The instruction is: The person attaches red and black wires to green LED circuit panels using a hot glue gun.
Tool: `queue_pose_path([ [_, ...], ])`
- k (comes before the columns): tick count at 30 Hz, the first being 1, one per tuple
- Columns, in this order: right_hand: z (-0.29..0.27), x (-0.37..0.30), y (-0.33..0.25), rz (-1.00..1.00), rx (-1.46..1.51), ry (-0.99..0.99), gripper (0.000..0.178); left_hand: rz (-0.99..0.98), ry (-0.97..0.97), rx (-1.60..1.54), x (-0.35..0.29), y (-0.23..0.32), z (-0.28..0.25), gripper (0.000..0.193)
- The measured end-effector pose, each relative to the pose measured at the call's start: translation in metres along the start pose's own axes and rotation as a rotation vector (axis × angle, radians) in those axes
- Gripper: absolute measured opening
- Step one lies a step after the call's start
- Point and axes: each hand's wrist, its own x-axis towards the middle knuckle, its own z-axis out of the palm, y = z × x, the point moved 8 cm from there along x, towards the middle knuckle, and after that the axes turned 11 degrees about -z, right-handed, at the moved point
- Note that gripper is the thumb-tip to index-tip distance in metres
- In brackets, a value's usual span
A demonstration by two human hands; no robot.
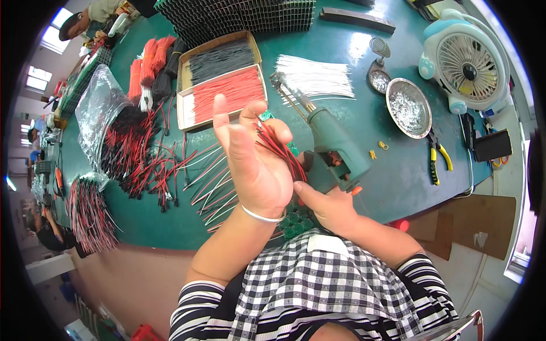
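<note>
Lt hand (259, 170), mid-frame, is pointing thumb + forefinger up & loosely holding red/black wires (290, 159), also mid-frame, in its other, bent fingers. Rt hand (331, 206), just lower rt of ctr, is keeping its thumb nr the wires' lower end; fingers mostly hidden, can't tell if gripping. Green device (341, 142) is standing just rt of the wires; white wires (313, 78) are lying upper ctr
</note>
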Motion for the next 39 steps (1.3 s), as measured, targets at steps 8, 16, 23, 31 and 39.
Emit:
queue_pose_path([
  [8, -0.010, 0.006, 0.004, -0.087, -0.078, 0.048, 0.046, -0.291, 0.130, -0.008, -0.018, -0.034, -0.021, 0.089],
  [16, -0.012, -0.001, -0.001, -0.358, -0.319, 0.034, 0.065, -0.302, 0.141, 0.218, -0.028, -0.046, -0.027, 0.061],
  [23, -0.009, -0.008, -0.039, -0.368, -0.175, -0.059, 0.046, 0.136, -0.029, 0.099, -0.008, 0.015, -0.028, 0.019],
  [31, -0.074, -0.019, -0.064, -0.420, -0.461, -0.031, 0.039, 0.392, -0.022, 0.657, 0.037, 0.073, -0.105, 0.018],
  [39, -0.095, -0.009, -0.069, -0.495, -0.390, -0.056, 0.036, 0.259, 0.091, 0.796, 0.030, 0.059, -0.138, 0.021],
])
